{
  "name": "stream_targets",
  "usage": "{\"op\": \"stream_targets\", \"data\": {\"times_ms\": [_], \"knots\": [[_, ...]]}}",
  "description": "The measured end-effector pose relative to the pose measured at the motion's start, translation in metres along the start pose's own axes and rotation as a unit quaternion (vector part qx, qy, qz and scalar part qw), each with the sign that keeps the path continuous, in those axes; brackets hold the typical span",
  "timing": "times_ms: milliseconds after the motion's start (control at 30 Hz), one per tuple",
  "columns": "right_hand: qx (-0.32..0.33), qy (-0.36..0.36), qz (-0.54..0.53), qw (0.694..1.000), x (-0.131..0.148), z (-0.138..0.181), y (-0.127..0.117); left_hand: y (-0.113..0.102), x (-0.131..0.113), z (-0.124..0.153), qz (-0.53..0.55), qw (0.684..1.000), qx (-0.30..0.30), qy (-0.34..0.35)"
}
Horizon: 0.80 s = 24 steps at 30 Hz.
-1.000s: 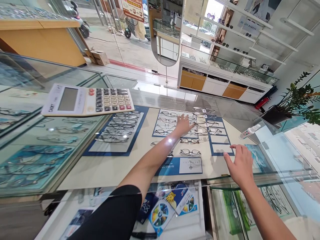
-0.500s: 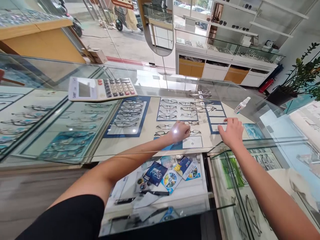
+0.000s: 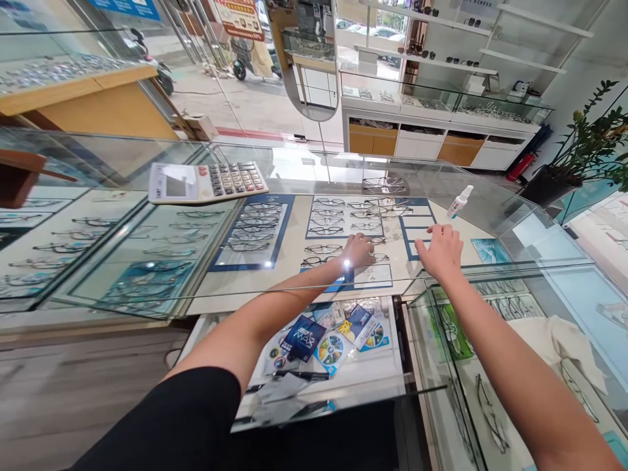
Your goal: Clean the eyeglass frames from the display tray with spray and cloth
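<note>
My left hand is over the middle of the glass counter, its fingers loosely stretched out with nothing visible in them. Below it, seen through the glass, lie eyeglass frames and a white card with a blue edge. Farther right, my right hand rests on or just above the glass, thumb spread from the fingers, beside a blue-and-white display tray. Just beyond it stands a white spray bottle. Ahead of my hands are eyeglasses, apparently on the countertop.
A large calculator lies on the counter at the left. Beneath my left arm, an open drawer holds packets, discs and pens. A pale cloth lies at the right among more glasses. Farther off are a standing mirror and a potted plant.
The view has shifted slightly. My left hand's fingers have loosened from a more closed pose and reach farther right among the frames. My right hand stays spread near the bottle.
</note>
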State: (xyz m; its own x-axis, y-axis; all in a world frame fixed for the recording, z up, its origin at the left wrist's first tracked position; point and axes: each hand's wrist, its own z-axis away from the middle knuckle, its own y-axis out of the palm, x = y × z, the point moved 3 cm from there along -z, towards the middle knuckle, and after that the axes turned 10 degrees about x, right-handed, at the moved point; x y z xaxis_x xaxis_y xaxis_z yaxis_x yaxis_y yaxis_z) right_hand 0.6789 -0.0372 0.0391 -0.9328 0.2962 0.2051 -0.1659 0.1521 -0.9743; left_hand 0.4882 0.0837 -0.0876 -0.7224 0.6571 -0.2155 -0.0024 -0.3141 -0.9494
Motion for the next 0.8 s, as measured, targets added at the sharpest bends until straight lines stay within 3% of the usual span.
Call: {"op": "stream_targets", "data": {"times_ms": [167,567,800], "knots": [[-0.012,-0.004,0.0,1.0,0.0,0.001,0.004,0.002,0.007,-0.013,0.004,0.999,0.029,-0.019],[-0.004,0.002,0.005,1.0,0.001,0.002,0.002,0.008,0.012,-0.034,0.0,1.0,0.023,-0.016],[0.003,0.002,0.001,1.0,0.002,0.002,0.001,-0.003,-0.005,-0.002,-0.006,1.0,-0.005,0.009]]}}
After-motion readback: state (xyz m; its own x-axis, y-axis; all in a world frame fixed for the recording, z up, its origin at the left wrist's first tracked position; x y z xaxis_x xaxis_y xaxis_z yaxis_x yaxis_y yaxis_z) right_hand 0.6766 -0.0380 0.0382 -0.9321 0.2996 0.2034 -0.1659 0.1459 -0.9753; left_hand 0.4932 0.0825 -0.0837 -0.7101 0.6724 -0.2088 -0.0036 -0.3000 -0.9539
